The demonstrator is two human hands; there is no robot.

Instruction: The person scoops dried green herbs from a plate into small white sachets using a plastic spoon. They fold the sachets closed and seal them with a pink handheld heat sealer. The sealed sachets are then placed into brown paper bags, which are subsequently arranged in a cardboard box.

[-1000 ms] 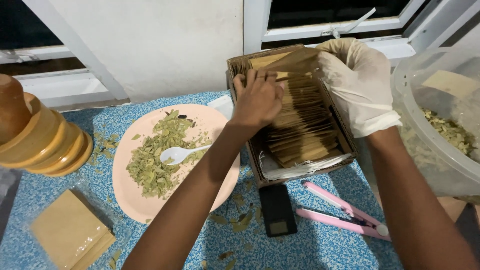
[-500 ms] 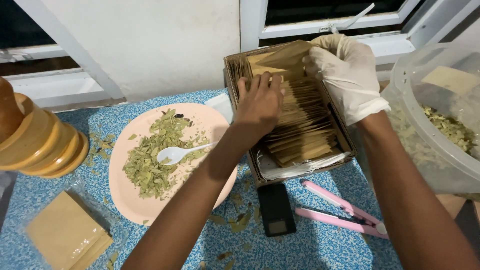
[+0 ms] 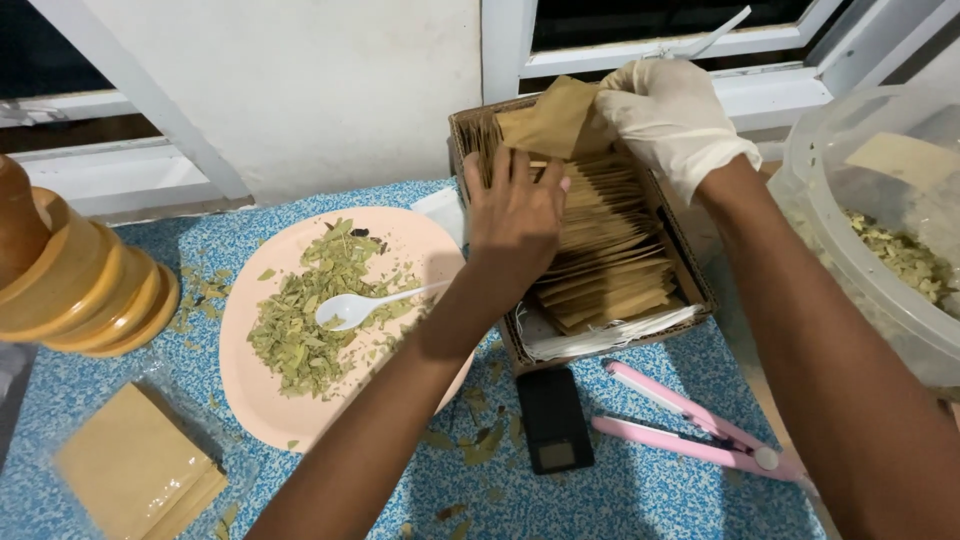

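Around the cardboard box (image 3: pixel 690 290): plate (image 3: pixel 250 300) left, tub (image 3: pixel 850 200) right, scale (image 3: pixel 553 430) (and pink sealer (image 3: pixel 690 430)) in front; bench (image 3: pixel 640 500) beyond them open.

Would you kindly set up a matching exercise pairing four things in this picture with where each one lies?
Things:
1. white plastic spoon
2. brown paper sachet
3. pink hinged sealer tool
4. small black rectangular scale

Places:
A. pinched in the gloved right hand
B. on the tablecloth, just in front of the cardboard box
C. on the pink plate among dried leaves
D. on the tablecloth, right of the scale

Pairs: 1-C, 2-A, 3-D, 4-B
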